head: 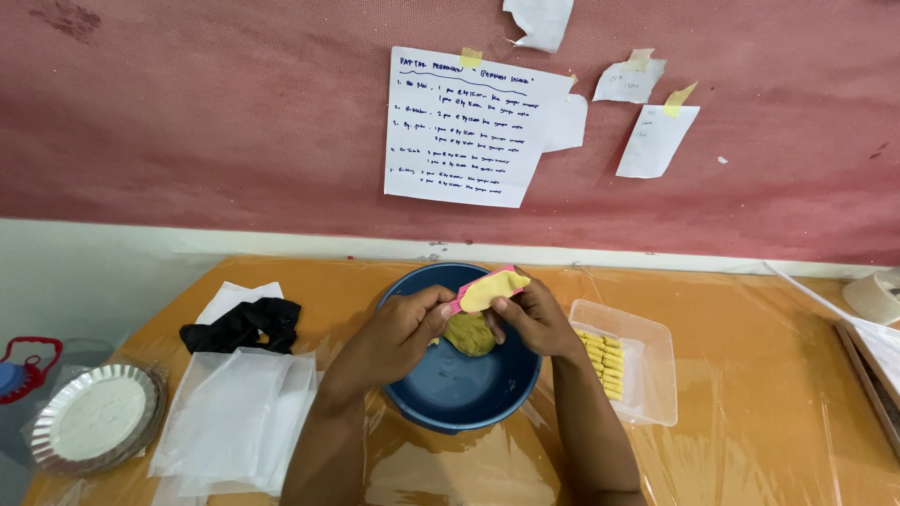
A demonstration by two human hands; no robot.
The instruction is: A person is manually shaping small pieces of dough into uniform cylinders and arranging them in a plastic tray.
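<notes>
Pink mould point(489, 288), packed with yellow dough, sits pinched between my left hand point(403, 330) fingertips and right hand point(534, 317) fingertips, both closed on it, above the blue bowl point(441, 394).

Both forearms run off the bottom edge of the frame. The left hand point(398, 328) and right hand point(532, 319) cover part of the dough lump point(472, 334) in the blue bowl point(459, 389), whose near rim the arms hide. A red-handled object point(23, 367) at lower left and a tape roll point(877, 295) at far right are cut by the edges. The handwriting on the wall notes point(464, 126) is too small to make out.
</notes>
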